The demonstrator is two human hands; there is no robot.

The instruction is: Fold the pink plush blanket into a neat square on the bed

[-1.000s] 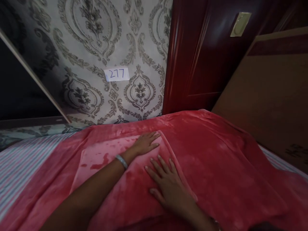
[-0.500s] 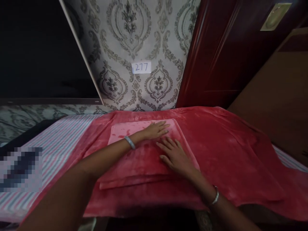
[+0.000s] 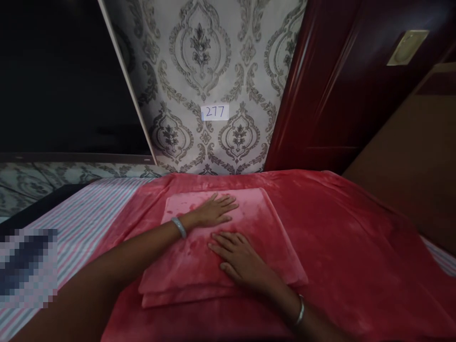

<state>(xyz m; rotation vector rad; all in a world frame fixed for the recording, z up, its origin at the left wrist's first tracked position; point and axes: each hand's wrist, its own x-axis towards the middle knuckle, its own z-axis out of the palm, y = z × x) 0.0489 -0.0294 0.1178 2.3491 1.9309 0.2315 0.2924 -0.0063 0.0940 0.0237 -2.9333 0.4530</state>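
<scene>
A folded pink-red plush cloth (image 3: 270, 251) lies flat in the middle, its layers showing along the near edge. My left hand (image 3: 214, 210) rests palm down on its paler upper part, fingers spread. Below and to the right, my right hand (image 3: 240, 259) also lies flat on the cloth with its fingers stretched out. Neither hand grips anything. Beneath the folded piece a larger red plush blanket (image 3: 349, 237) is spread over the surface.
A striped sheet (image 3: 96, 204) shows at the left. Behind are a dark television screen (image 3: 64, 85), patterned wallpaper with a paper label (image 3: 215, 112) reading 277, and a dark red wooden door (image 3: 342, 85). A brown panel (image 3: 409, 156) leans at the right.
Both hands have slid left across the folded cloth, staying flat. The view has tilted up a little, so the wall and cloth sit lower in the picture.
</scene>
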